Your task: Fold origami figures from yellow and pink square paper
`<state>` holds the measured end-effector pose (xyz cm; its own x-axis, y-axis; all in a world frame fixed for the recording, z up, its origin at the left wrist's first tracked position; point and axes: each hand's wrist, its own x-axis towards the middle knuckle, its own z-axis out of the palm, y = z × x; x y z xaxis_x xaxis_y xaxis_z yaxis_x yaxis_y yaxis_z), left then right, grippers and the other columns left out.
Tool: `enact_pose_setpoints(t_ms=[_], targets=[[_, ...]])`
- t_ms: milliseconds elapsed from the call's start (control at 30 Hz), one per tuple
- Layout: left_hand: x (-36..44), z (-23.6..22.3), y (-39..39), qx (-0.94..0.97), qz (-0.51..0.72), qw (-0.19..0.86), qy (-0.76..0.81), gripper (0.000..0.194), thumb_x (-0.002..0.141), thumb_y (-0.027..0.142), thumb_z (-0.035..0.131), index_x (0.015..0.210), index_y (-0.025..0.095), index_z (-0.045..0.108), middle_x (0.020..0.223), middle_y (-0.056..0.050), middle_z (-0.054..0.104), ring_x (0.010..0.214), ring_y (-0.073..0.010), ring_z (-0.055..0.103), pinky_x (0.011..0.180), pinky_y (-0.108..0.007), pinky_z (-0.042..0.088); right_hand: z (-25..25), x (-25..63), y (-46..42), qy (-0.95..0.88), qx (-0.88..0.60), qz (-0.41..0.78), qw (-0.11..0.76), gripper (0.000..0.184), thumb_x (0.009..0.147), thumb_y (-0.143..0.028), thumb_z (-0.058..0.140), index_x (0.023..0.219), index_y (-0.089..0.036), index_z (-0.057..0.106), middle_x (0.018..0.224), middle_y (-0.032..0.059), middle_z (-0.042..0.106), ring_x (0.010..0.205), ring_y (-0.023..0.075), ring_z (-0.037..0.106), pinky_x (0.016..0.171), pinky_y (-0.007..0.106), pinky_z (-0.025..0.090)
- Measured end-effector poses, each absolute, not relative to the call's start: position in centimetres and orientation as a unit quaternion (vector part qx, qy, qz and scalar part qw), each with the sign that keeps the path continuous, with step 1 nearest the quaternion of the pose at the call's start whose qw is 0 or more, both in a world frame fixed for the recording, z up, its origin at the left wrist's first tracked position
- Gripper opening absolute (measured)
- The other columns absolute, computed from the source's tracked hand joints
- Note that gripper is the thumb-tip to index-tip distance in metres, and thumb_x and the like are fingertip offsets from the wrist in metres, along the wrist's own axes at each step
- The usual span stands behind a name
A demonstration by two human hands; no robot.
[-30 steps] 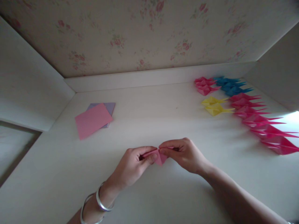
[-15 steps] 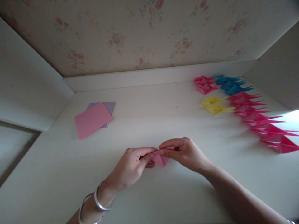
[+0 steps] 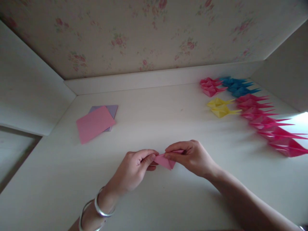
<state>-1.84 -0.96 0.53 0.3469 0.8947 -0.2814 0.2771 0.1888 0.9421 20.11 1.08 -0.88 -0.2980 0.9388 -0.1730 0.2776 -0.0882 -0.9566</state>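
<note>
A small folded piece of pink origami paper [image 3: 165, 161] is held between my two hands, just above the white table. My left hand [image 3: 136, 170] pinches its left corner between thumb and fingers, with silver bangles on the wrist. At the upper right side, my right hand [image 3: 192, 157] grips the paper with thumb and index finger. Part of the fold is hidden behind the fingers, and its lower point faces down toward me.
To the left, a pink paper sheet [image 3: 95, 124] overlaps purple sheets [image 3: 113, 110]. Along the right stand folded paper figures: yellow ones [image 3: 221, 111], blue ones [image 3: 242, 91], and several pink ones [image 3: 286, 147]. A flowered wall [image 3: 134, 35] rises behind the white table [image 3: 149, 125].
My left hand has shifted slightly left, away from my right hand. More of the folded paper shows between them, and its lower point has swung a little right.
</note>
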Motion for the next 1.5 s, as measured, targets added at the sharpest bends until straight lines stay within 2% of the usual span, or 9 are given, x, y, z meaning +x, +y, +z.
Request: enact_pose_setpoints(t_ms=[300, 433, 733, 867, 933, 1033, 1233, 1400, 1500], targets=[[-1.4, 0.4, -1.3, 0.636, 0.261, 0.51, 0.516, 0.029, 0.101, 0.038, 0.046, 0.097, 0.018, 0.066, 0.086, -0.004, 0.075, 0.078, -0.0172, 0.073, 0.073, -0.023, 0.058, -0.6, 19.9, 1.0, -0.621, -0.502, 0.516, 0.311, 0.015, 0.081, -0.035, 0.074, 0.08, -0.021, 0.08, 0.069, 0.0007, 0.073, 0.06, 0.0147, 0.063, 0.052, 0.023, 0.046], [-1.0, 0.6, -1.3, 0.673, 0.254, 0.487, 0.496, 0.024, 0.097, 0.036, 0.054, 0.104, 0.02, 0.071, 0.089, -0.004, 0.076, 0.076, -0.0168, 0.071, 0.068, -0.022, 0.055, -0.7, 19.7, 0.9, -0.65, -0.487, 0.499, 0.302, 0.016, 0.084, -0.035, 0.072, 0.08, -0.022, 0.08, 0.067, 0.0001, 0.073, 0.06, 0.0143, 0.063, 0.053, 0.023, 0.046], [-1.0, 0.8, -1.4, 0.699, 0.248, 0.467, 0.482, 0.028, 0.098, 0.03, 0.053, 0.084, 0.017, 0.074, 0.069, -0.001, 0.072, 0.061, -0.0123, 0.065, 0.059, -0.019, 0.049, 0.0, 19.4, 0.7, -0.69, -0.44, 0.511, 0.263, 0.022, 0.091, -0.026, 0.062, 0.076, -0.021, 0.078, 0.07, -0.0004, 0.074, 0.063, 0.0132, 0.064, 0.058, 0.023, 0.047], [-0.9, 0.8, -1.3, 0.702, 0.253, 0.453, 0.488, 0.033, 0.098, 0.03, 0.051, 0.073, 0.016, 0.068, 0.062, 0.0, 0.066, 0.057, -0.0117, 0.061, 0.056, -0.019, 0.045, -0.3, 19.7, 0.9, -0.658, -0.463, 0.516, 0.293, 0.016, 0.089, -0.031, 0.065, 0.089, -0.02, 0.077, 0.079, 0.0013, 0.076, 0.069, 0.0148, 0.068, 0.062, 0.023, 0.051], [-1.0, 0.7, -1.2, 0.697, 0.258, 0.456, 0.491, 0.034, 0.098, 0.029, 0.05, 0.071, 0.016, 0.066, 0.062, 0.0, 0.064, 0.058, -0.0119, 0.059, 0.055, -0.02, 0.044, -0.6, 19.9, 1.0, -0.626, -0.456, 0.551, 0.309, 0.021, 0.09, -0.034, 0.063, 0.098, -0.02, 0.075, 0.088, 0.003, 0.078, 0.078, 0.0165, 0.071, 0.068, 0.024, 0.055], [-1.1, 0.7, -1.1, 0.674, 0.26, 0.488, 0.491, 0.03, 0.097, 0.031, 0.051, 0.077, 0.016, 0.069, 0.067, -0.001, 0.066, 0.062, -0.0131, 0.061, 0.058, -0.02, 0.046, -0.6, 20.3, 1.1, -0.644, -0.442, 0.549, 0.297, 0.021, 0.093, -0.032, 0.058, 0.101, -0.022, 0.075, 0.093, 0.0022, 0.078, 0.085, 0.0166, 0.073, 0.075, 0.024, 0.056], [-0.9, 0.3, -1.1, 0.663, 0.234, 0.51, 0.495, 0.019, 0.091, 0.034, 0.063, 0.088, 0.02, 0.076, 0.068, 0.0, 0.07, 0.06, -0.0131, 0.061, 0.057, -0.02, 0.046, -0.3, 20.0, 1.0, -0.688, -0.458, 0.483, 0.288, 0.019, 0.092, -0.025, 0.059, 0.101, -0.022, 0.076, 0.092, 0.0012, 0.08, 0.082, 0.0166, 0.074, 0.072, 0.024, 0.056], [-0.6, -0.2, -1.4, 0.667, 0.231, 0.497, 0.505, 0.02, 0.09, 0.036, 0.064, 0.089, 0.021, 0.076, 0.069, 0.0, 0.07, 0.06, -0.0135, 0.061, 0.057, -0.021, 0.046, -1.2, 19.5, 0.7, -0.597, -0.429, 0.593, 0.329, 0.025, 0.088, -0.032, 0.067, 0.109, -0.021, 0.07, 0.098, 0.0044, 0.079, 0.085, 0.0193, 0.076, 0.074, 0.028, 0.06], [-0.7, -0.1, -1.5, 0.666, 0.219, 0.502, 0.507, 0.024, 0.093, 0.038, 0.059, 0.086, 0.021, 0.074, 0.067, 0.0, 0.068, 0.057, -0.013, 0.059, 0.055, -0.021, 0.046, -1.3, 19.4, 0.7, -0.572, -0.415, 0.627, 0.328, 0.027, 0.082, -0.033, 0.074, 0.106, -0.021, 0.069, 0.095, 0.0044, 0.079, 0.08, 0.0202, 0.076, 0.072, 0.03, 0.061]])
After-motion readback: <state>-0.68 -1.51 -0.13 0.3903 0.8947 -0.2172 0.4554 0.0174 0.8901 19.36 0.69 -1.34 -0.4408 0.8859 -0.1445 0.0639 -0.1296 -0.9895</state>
